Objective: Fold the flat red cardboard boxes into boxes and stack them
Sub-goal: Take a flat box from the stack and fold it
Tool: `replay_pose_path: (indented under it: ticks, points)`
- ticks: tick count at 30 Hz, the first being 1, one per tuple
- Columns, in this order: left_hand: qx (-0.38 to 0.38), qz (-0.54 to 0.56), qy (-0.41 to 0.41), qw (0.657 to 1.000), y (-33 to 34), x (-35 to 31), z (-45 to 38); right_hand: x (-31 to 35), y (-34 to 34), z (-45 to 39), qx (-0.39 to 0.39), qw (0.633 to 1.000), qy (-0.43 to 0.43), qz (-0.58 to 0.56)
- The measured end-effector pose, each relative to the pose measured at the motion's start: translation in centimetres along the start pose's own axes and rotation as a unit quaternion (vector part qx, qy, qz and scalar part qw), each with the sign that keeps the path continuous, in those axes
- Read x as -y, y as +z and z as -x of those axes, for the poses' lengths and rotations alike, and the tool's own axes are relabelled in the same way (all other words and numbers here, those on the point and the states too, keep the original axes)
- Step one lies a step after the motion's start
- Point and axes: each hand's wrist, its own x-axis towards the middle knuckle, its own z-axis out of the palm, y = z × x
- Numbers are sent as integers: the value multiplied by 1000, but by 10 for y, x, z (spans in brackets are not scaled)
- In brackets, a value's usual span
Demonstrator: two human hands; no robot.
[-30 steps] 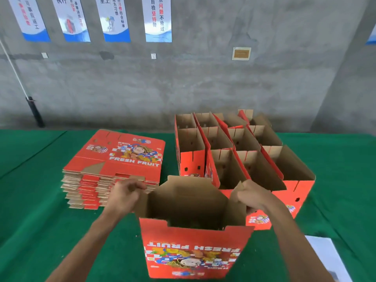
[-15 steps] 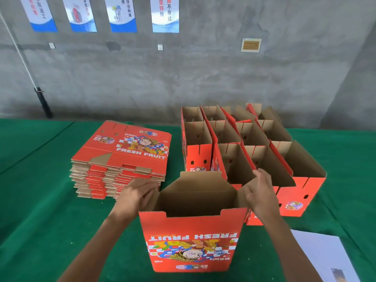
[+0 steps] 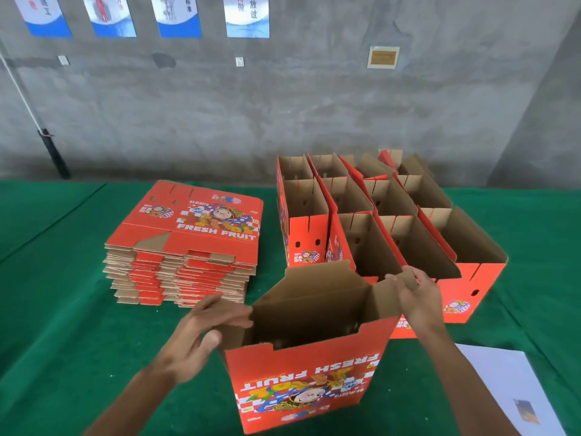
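A red "FRESH FRUIT" box [image 3: 305,385] stands upright and open-topped on the green table right in front of me. My left hand [image 3: 204,328] lies with straight fingers against the box's left side flap. My right hand [image 3: 415,294] grips the top of the right side flap, fingers curled over its edge. A pile of flat red box blanks [image 3: 185,243] lies to the left. Several folded open boxes [image 3: 377,215] stand in rows behind and to the right.
The green cloth table [image 3: 56,309] runs back to a grey concrete wall. A white sheet of paper [image 3: 515,391] lies at the near right. A dark pole with a rope [image 3: 53,152] leans at the far left.
The view has drawn closer to the box. My left hand has flattened its fingers against the left flap, and my right hand has closed over the right flap's top.
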Motion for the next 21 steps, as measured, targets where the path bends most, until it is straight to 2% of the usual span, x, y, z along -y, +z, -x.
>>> replay_pose_path:
  ticks: [2,4,8,12,16,21]
  points:
    - [7,-9,2,1000,-3,-2,0,2,3,-2,0,1000,2,1]
    - [35,-71,-2,997,-5,-2,-2,2,3,-3,3,1000,-3,-2]
    - [42,-149,-84,984,0,-6,-11,0,0,-1,38,998,-27,-32]
    - [71,-312,-123,939,15,-18,-32,4,-2,1,86,994,-46,-57]
    - [117,-430,-62,893,35,-31,-50,6,-6,8,115,987,-92,-67]
    - [133,-436,-89,885,49,-30,-64,-9,7,25,121,982,-135,-53]
